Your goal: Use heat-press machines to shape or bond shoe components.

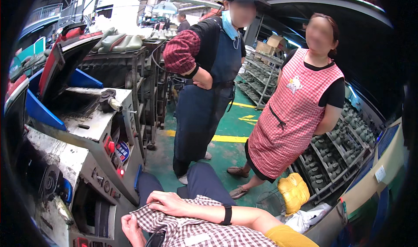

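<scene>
A brown-and-white checked apron (191, 223) lies across my lap and front. My right hand (169, 203) grips the apron's raised edge with bent fingers; a black band circles that wrist, and a yellow sleeve covers the upper arm. At the apron's left corner, my left hand (133, 230) is closed on the same cloth, its fingertips curled and partly turned from view. Below the cloth, my dark trouser legs point toward two people standing in front of me.
Worn machines (87, 138) with red buttons and raised lids stand close at my left. One person wears a dark apron (204, 112), the other a red checked apron (291, 112). Shoe racks (339, 151) stand at right. A yellow cushion (293, 192) sits near my right arm.
</scene>
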A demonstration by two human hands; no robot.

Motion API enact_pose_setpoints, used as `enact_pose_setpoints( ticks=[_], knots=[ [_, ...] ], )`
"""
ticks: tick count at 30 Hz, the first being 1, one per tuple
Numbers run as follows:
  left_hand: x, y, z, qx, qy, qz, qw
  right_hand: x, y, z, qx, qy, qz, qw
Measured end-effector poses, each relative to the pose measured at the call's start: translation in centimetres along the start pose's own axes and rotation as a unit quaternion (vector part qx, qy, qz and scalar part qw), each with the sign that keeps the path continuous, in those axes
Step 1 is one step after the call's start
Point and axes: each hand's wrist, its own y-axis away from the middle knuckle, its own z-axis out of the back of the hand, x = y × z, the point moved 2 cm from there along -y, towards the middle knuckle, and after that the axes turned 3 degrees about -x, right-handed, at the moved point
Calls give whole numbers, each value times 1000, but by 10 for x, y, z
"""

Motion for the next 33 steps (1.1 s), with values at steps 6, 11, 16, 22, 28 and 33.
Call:
enact_pose_setpoints(
  ticks=[6,11,16,22,28,33],
  knots=[
    [-28,5,-15,1,128,57,990,-7,-2,-3,-2,34,12,999],
    [-30,5,-17,38,140,66,987,-18,-5,-8,-24,-57,12,998],
    [-19,2,-15,12,105,13,994,-19,0,-6,-37,-128,20,991],
    [-1,-5,8,18,7,27,999,-1,-3,-8,11,-85,38,996],
    [-6,-5,1,40,-6,21,999,4,2,-1,-3,-66,10,998],
    [-31,1,-5,24,-90,-12,996,-8,1,-8,-30,-11,84,996]
  ],
)
